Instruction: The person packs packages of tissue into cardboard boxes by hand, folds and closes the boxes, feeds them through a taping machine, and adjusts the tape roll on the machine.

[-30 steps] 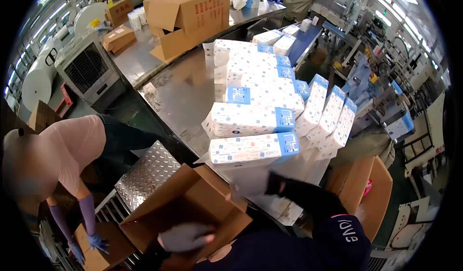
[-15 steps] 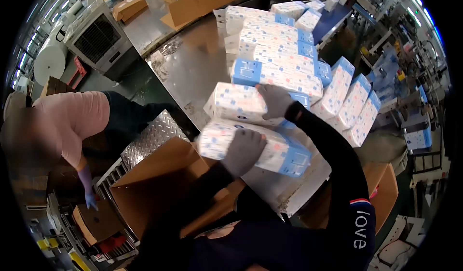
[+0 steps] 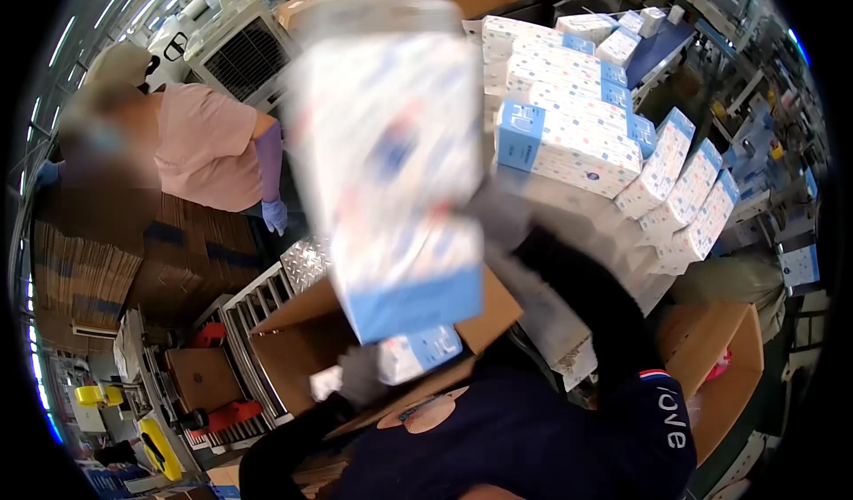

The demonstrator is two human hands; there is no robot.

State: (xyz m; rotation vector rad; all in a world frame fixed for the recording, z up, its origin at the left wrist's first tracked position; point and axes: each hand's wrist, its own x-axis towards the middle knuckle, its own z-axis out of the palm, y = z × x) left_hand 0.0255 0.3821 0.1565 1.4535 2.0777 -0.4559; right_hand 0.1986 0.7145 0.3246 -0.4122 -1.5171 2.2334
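Observation:
My right hand [image 3: 498, 216] in a grey glove is closed on the right side of a large white tissue pack [image 3: 391, 162] with blue and pink spots and a blue end. That pack is lifted close to the camera and smeared by motion. Lower left, my left hand [image 3: 362, 376], also grey-gloved, reaches over a second tissue pack [image 3: 422, 355] at the opening of a cardboard carton [image 3: 293, 322]. Its fingers are wrapped over that pack, partly hidden. Right of the raised pack, a row of tissue packs [image 3: 569, 149] lies on the metal table [image 3: 582, 220].
Several packs [image 3: 697, 189] lean at the table's right side. Another open carton [image 3: 711, 367] stands at lower right. Roller conveyor [image 3: 253, 322] runs at left with a closed box [image 3: 204, 380]. A co-worker in a pink shirt [image 3: 209, 144] stands beyond it, near stacked flat cartons [image 3: 89, 251].
Both hands have taken the two nearest packs off the table. The left one went down to the carton; the right one rose toward the camera. The co-worker has straightened up, and my view has turned left.

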